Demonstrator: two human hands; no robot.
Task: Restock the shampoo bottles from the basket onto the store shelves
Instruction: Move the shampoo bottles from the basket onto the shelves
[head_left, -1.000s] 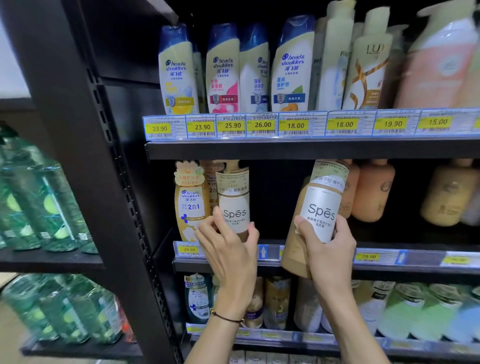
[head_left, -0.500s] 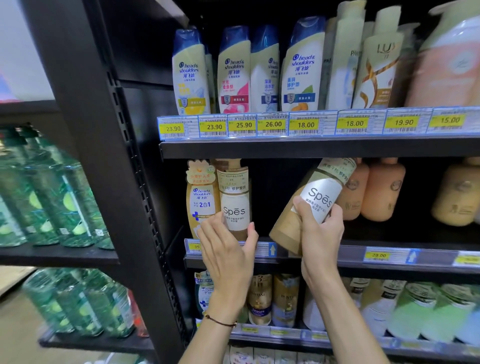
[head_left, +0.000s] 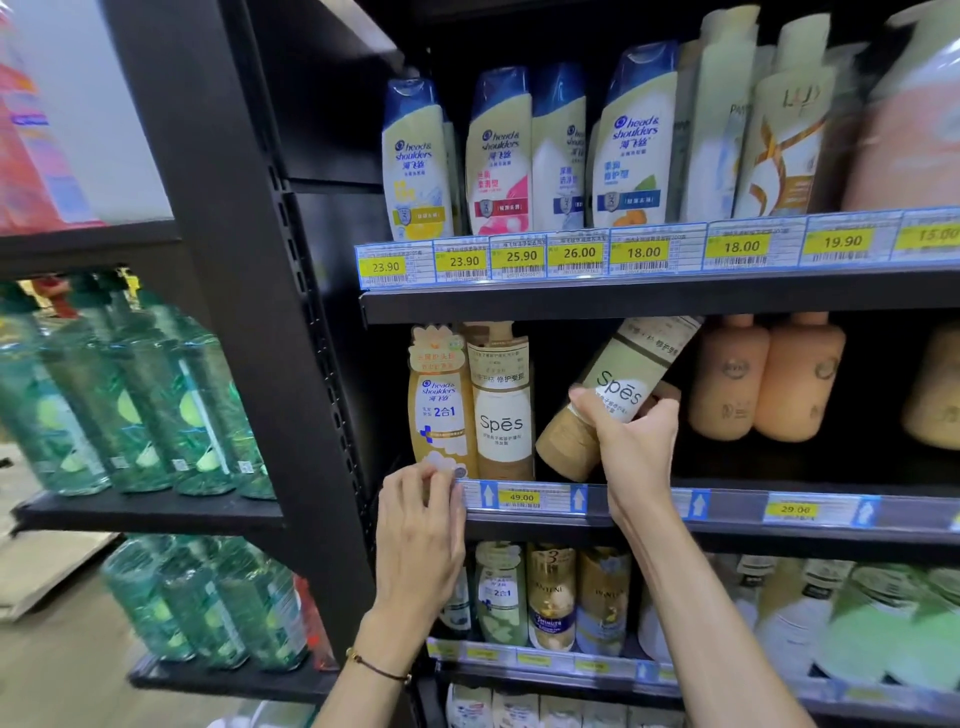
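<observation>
My right hand (head_left: 635, 451) grips a tan Spes shampoo bottle (head_left: 618, 391), tilted with its top leaning right and back into the middle shelf (head_left: 727, 519). Its base hovers just above the shelf edge. A second Spes bottle (head_left: 501, 410) stands upright on that shelf beside a gold Head & Shoulders bottle (head_left: 441, 410). My left hand (head_left: 421, 530) is off the bottles, fingers bent against the price rail below them, holding nothing. No basket is in view.
Peach pump bottles (head_left: 766, 379) stand right of the tilted bottle. Head & Shoulders bottles (head_left: 524, 150) fill the top shelf, more bottles the lower shelf (head_left: 550, 597). Green bottles (head_left: 130, 395) sit on the left rack past a black upright (head_left: 249, 312).
The right hand has tipped the Spes bottle further and pushed it deeper into the middle shelf. The left hand let go of the standing Spes bottle and dropped to the price rail.
</observation>
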